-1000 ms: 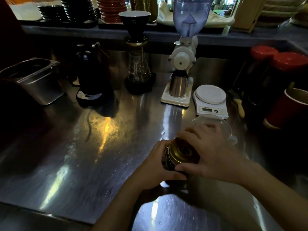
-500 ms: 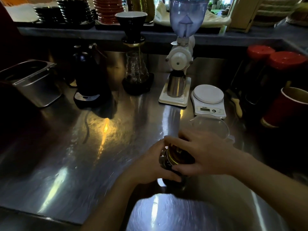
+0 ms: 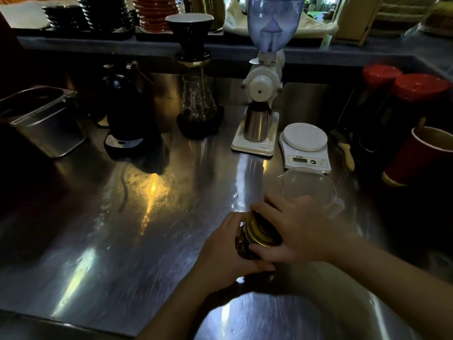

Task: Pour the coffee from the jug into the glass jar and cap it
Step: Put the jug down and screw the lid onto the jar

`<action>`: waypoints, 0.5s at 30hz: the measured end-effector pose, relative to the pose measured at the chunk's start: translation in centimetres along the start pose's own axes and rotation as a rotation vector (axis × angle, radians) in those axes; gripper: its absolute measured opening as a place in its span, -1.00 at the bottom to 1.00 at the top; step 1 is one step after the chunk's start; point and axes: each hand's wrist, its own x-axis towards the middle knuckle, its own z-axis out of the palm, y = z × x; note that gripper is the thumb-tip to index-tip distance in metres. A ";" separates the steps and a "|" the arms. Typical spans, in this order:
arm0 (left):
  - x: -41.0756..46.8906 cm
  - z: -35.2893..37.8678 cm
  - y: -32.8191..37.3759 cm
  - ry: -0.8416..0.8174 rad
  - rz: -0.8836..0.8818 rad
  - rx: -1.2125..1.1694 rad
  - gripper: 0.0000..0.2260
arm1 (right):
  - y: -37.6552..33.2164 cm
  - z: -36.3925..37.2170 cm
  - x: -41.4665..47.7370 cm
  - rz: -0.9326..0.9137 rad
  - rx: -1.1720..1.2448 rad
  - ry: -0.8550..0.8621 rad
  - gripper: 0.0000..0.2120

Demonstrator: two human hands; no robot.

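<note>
A glass jar (image 3: 241, 244) with dark coffee inside stands on the steel counter (image 3: 122, 241) near its front edge. My left hand (image 3: 225, 251) wraps around the jar's side. A gold metal cap (image 3: 257, 231) sits on the jar's mouth, and my right hand (image 3: 296, 229) grips it from the right, fingers curled over its rim. The clear jug (image 3: 306, 187) stands just behind my right hand and looks empty.
A white scale (image 3: 305, 146) and a white grinder (image 3: 263, 94) with a steel cup stand behind the jug. A dripper over a glass server (image 3: 198, 104), a black kettle (image 3: 130, 111) and a steel bin (image 3: 41, 119) line the back. Red cups (image 3: 421, 155) stand at right.
My right hand has turned on the cap, its fingers shifting around the rim and covering more of it. The jar and my left hand stay in place.
</note>
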 end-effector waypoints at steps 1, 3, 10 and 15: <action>-0.2 0.4 0.0 0.036 0.003 0.011 -0.31 | -0.1 0.1 0.0 0.017 0.014 0.018 -0.41; -0.7 1.0 0.0 0.101 0.012 0.002 -0.30 | -0.3 0.3 -0.1 0.048 0.022 0.053 -0.40; -1.6 2.0 0.4 0.214 0.011 -0.009 -0.27 | -1.3 0.4 -0.3 0.158 0.003 0.098 -0.43; -1.9 2.3 0.7 0.212 0.021 -0.009 -0.32 | -1.7 0.4 -0.5 0.211 0.009 0.081 -0.44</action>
